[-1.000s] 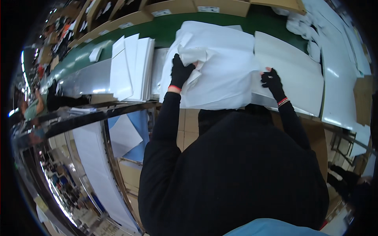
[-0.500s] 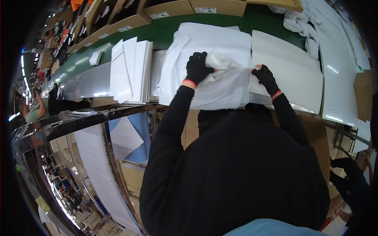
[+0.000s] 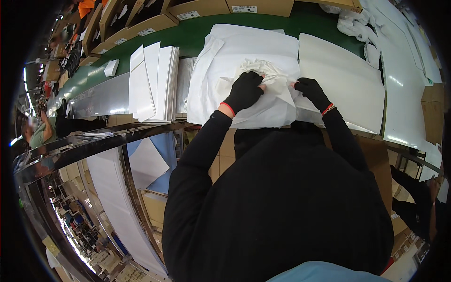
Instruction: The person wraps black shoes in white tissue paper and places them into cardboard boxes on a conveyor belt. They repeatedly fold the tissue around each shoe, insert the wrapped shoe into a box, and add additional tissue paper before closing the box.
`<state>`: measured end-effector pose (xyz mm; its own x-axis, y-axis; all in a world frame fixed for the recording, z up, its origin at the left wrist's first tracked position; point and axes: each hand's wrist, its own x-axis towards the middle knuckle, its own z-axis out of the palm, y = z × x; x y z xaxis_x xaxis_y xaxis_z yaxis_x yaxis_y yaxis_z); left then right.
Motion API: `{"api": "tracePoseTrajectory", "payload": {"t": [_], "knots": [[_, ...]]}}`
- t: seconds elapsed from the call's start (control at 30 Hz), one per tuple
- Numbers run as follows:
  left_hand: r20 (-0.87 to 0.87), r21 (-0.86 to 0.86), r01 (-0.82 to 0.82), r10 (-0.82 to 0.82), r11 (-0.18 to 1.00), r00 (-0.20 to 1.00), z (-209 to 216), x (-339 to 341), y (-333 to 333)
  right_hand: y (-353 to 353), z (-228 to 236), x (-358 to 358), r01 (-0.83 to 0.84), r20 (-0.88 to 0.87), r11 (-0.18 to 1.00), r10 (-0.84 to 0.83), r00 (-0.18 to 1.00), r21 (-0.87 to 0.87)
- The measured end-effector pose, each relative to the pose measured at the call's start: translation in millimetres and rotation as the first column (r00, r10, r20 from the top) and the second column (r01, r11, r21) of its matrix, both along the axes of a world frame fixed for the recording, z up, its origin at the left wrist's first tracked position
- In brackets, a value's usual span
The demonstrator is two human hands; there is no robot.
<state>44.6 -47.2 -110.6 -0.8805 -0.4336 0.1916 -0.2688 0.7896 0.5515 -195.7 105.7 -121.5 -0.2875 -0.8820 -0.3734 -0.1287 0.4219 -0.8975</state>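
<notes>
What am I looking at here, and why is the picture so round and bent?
This is one view from a fisheye camera worn on a person's head, looking down, so straight edges curve near the rim. The big black shape is the person's own torso and sleeves. Both hands wear black gloves: the left hand and right hand grip a crumpled white tissue sheet between them. It lies on more white sheets over a green conveyor belt. To the left stands a stack of white cards; to the right lies a flat white board. Cardboard boxes line the far side.
</notes>
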Motion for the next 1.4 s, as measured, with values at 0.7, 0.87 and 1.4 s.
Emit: {"api": "tracePoseTrajectory", "payload": {"t": [0.7, 0.87, 1.4], "knots": [[-0.015, -0.041, 0.061, -0.062, 0.997, 0.998, -27.3, 39.5, 27.5, 23.3, 26.7, 52.3, 0.092, 0.329, 0.992, -0.058, 0.943, -0.09], [0.328, 0.456, -0.092, -0.071, 0.885, 0.942, 8.8, 23.6, -15.0, 26.7, 67.2, 57.6, 0.262, -0.023, 0.949, -0.27, 0.963, -0.177], [-0.089, -0.239, -0.029, 0.008, 0.971, 0.996, 28.3, 38.3, 17.1, -38.2, -23.7, 69.5, -0.58, -0.805, 0.805, 0.258, 0.535, -0.127]]}}
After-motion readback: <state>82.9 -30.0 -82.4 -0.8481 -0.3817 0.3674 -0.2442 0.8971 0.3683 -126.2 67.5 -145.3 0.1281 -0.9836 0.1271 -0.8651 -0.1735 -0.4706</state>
